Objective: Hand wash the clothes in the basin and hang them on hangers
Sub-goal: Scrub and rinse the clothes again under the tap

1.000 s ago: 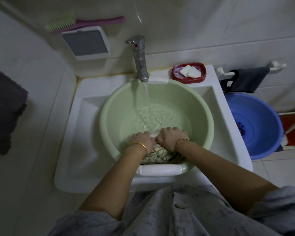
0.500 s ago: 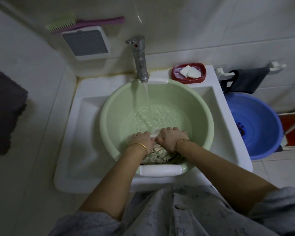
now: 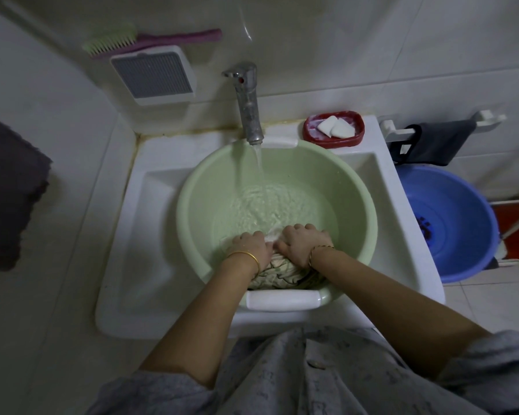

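Clothes (image 3: 277, 272), a bunched patterned cloth, lie at the near side of the green basin (image 3: 198, 187), pressed against its wall just above the white handle (image 3: 283, 299). My left hand (image 3: 252, 245) and right hand (image 3: 300, 242) sit side by side on top of the bundle, knuckles up, fingers curled down into the fabric so that both grip it; the fingertips are under the water and I cannot see exactly how deep they dig. The cloth is beneath and slightly nearer to me than both hands, with only its near part showing between my wrists. Water from the tap (image 3: 247, 103) runs into the far half of the basin, well clear of the hands, and the level looks shallow. I judge this to be the soaking and kneading step, early in the task, with no hangers in view. To do it well I would keep both hands close together, push the bundle forward and down into the deeper water rather than leaving it up on the sloped wall, then pull it back and fold it over so that fresh fabric gets wet. I would steady the basin against the sink (image 3: 150, 181) so that it does not tip, and watch the running water. Soap (image 3: 336, 128) lies in the red dish (image 3: 315, 139) behind the basin.
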Demonstrator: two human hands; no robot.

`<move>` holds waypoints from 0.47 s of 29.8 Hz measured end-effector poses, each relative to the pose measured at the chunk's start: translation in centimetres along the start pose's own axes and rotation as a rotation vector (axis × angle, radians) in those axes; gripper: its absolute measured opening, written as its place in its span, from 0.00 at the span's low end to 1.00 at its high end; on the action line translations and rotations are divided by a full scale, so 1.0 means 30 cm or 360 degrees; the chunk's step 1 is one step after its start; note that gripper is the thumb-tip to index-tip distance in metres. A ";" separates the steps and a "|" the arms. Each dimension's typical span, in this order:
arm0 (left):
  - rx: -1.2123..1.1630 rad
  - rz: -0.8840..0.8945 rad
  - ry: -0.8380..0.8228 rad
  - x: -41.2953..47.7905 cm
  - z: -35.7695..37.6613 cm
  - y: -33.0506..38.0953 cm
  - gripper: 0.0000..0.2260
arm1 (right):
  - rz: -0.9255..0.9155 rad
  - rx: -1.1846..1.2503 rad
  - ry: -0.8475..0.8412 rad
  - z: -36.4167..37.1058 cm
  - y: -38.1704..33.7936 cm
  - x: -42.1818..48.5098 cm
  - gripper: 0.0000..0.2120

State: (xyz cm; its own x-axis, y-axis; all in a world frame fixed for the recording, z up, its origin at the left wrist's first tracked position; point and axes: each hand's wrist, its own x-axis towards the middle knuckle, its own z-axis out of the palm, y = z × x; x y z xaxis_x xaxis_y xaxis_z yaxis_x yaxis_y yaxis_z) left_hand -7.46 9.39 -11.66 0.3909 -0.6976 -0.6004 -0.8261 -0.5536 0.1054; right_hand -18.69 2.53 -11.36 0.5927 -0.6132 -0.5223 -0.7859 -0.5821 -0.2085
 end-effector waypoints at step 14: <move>0.0011 0.0004 0.0009 0.005 0.004 -0.001 0.20 | -0.0004 0.0014 -0.0002 -0.003 -0.001 -0.002 0.23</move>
State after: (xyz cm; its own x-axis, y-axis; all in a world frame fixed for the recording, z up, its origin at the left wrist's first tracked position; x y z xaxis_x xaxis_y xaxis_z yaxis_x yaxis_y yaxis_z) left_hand -7.44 9.36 -11.85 0.3914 -0.7015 -0.5956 -0.8298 -0.5488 0.1011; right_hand -18.69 2.55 -11.25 0.5945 -0.6109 -0.5228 -0.7860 -0.5788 -0.2173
